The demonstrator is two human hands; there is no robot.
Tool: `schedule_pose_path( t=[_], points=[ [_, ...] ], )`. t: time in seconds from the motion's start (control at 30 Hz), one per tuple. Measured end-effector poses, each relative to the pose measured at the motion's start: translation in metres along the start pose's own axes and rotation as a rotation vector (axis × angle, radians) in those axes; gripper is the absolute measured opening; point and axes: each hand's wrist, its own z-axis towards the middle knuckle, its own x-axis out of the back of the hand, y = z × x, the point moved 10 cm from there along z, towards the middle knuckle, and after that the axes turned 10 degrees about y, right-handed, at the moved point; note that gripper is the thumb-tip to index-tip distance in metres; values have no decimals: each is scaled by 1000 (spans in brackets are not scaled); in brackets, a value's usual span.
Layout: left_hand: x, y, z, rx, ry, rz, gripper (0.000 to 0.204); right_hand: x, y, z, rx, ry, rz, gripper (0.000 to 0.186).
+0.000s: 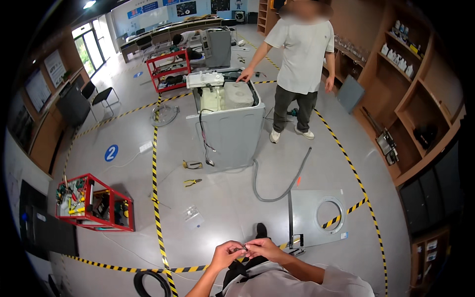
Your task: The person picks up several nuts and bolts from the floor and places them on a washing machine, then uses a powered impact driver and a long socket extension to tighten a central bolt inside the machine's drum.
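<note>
Room: a workshop hall with a smooth grey floor (222, 198) crossed by yellow-and-black striped tape lines (157, 208), and wooden shelving (410, 89) along one side.
Landmark: a grey washing machine with its top and front panel removed (230, 123) stands mid-floor; every place below is told from it.
Left hand (226, 254): well in front of the machine, near the lower edge of the view, fingers curled and pinched shut on a small dark part (244, 246).
Right hand (264, 247): just beside the left hand, fingertips meeting it, thumb and forefinger closed on the same small dark part.
Small part: held between both hands over the floor; too small to tell its kind.
Front panel: a flat grey metal panel with a round opening (316, 218) lies on the floor in front of the machine and to its right.
Hose: a grey flexible hose (277, 188) curves across the floor from the machine's base toward the panel.
Pliers: yellow-handled pliers (192, 182) lie on the floor just in front of the machine.
Cart: a red metal tool cart (94, 203) stands well to the left of the machine.
Other person: a person in a white shirt (302, 54) stands behind the machine, one hand resting on its top edge.
</note>
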Motion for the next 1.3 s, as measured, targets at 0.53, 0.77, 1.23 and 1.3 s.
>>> schedule_pose_path(
  t=[0.53, 0.77, 1.23, 1.3],
  points=[
    [-168, 22, 196, 33, -88, 122, 15, 196, -156, 49, 179, 116, 145, 20],
    [-198, 32, 264, 106, -66, 115, 13, 269, -192, 70, 175, 244, 273, 17],
    [-172, 33, 462, 323, -10, -212, 19, 345, -284, 173, 196, 511, 485, 18],
    [-161, 48, 497, 295, -25, -226, 17, 346, -310, 198, 219, 539, 528, 16]
  ],
)
